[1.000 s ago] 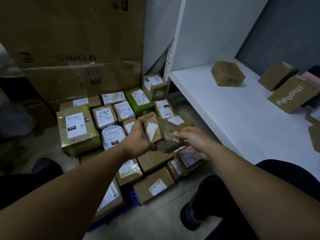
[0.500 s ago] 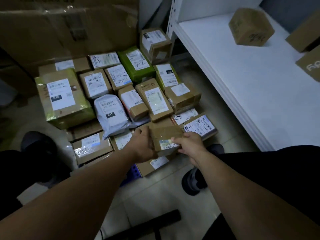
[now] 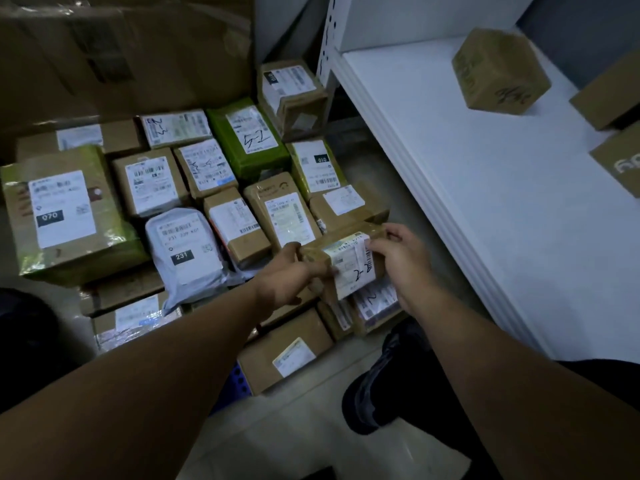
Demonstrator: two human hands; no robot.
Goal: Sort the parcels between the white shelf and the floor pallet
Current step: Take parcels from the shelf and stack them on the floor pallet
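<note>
Brown cardboard parcel (image 3: 349, 263) with a white shipping label lies between both hands, over the parcels stacked on the blue floor pallet (image 3: 239, 381). The left hand (image 3: 289, 277) grips the parcel's left end, fingers curled round its edge. The right hand (image 3: 401, 261) holds the right end, fingers (image 3: 389, 233) bent over the top edge. The white shelf (image 3: 485, 202) stands just beside, at right.

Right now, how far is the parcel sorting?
Looks done: three brown boxes sit on the white shelf. In hand: the left hand and right hand both grip one taped brown parcel above the pile. Left: many labelled parcels, like the grey bag, lie on the floor pallet.
</note>
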